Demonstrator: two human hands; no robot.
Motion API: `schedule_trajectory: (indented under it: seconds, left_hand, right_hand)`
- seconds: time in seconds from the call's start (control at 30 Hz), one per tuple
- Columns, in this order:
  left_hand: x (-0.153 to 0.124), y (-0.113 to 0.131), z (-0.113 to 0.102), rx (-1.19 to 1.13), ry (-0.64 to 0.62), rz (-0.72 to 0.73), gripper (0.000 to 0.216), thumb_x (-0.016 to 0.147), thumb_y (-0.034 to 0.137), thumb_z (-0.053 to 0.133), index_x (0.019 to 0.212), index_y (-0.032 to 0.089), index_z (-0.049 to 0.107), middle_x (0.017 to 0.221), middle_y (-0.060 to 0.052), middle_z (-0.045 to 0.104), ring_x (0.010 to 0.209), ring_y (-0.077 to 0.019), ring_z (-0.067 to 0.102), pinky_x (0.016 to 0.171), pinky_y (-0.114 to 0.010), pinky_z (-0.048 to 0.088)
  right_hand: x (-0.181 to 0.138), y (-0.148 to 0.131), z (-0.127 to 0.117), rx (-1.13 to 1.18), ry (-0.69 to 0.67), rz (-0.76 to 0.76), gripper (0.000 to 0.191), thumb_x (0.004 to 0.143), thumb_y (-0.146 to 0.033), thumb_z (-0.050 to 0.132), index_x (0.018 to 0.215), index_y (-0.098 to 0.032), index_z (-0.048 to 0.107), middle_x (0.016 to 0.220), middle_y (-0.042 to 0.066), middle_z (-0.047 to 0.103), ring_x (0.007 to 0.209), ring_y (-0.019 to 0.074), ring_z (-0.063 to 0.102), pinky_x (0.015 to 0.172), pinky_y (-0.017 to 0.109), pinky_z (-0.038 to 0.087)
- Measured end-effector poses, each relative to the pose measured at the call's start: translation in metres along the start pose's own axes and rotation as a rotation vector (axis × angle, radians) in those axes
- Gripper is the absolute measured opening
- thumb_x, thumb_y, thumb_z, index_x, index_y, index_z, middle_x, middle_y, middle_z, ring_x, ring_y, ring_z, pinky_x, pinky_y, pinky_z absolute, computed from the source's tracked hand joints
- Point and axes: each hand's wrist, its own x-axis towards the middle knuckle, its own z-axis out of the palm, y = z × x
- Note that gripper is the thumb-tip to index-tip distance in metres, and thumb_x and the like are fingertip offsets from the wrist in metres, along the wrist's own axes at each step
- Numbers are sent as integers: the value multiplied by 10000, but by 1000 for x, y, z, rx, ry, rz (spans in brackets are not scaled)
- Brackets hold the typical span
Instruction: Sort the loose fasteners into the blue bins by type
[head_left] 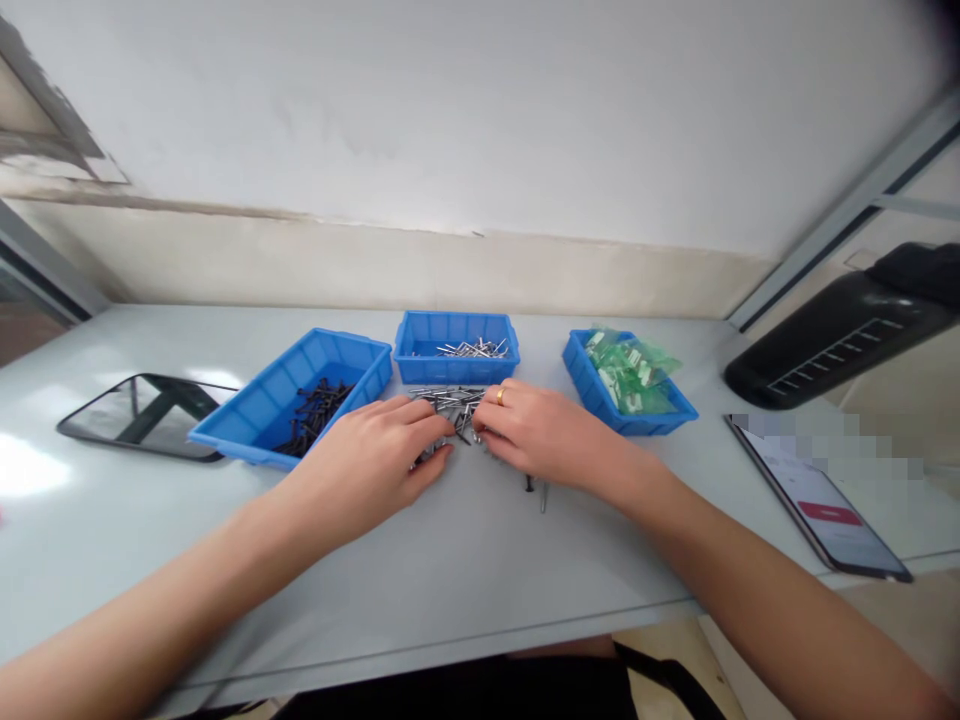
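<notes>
A loose pile of silver and dark screws (454,397) lies on the grey table between my two hands. My left hand (382,440) is at the pile's left side, its fingers curled and thumb bent towards them, with some screws partly showing between. On the right side my right hand (536,430), with a ring on one finger, reaches into the pile with bent fingertips pressed together. What those fingertips grip is hidden. A dark screw (529,484) and a silver screw (544,497) lie apart, just below my right hand.
Behind my left hand stands a blue bin (259,405) of dark screws. A blue bin (455,368) at the back centre holds silver screws. Green packets (634,375) fill a third bin (660,424). A dark-framed glossy panel (112,420), phone (832,515) and black bottle (825,340) flank them.
</notes>
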Motion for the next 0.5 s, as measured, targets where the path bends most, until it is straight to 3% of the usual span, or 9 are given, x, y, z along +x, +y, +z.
schedule_trajectory:
  seconds: [0.27,0.5]
  left_hand:
    - [0,8,0,-206,36,2,185,901,292,440,933,195,594,881,-26,609,851,-174,569,735,-298,452]
    - [4,19,-6,-573,66,-153,189,880,291,470,770,180,575,769,11,589,719,-117,549,625,-224,439]
  right_hand:
    - [-3,-9,-5,365,317,53,41,833,-181,506,855,-184,541,834,2,574,803,127,521,713,245,401]
    - [-1,-14,-6,665,350,39,35,831,-165,505,828,-198,514,826,-24,569,775,99,517,715,230,419]
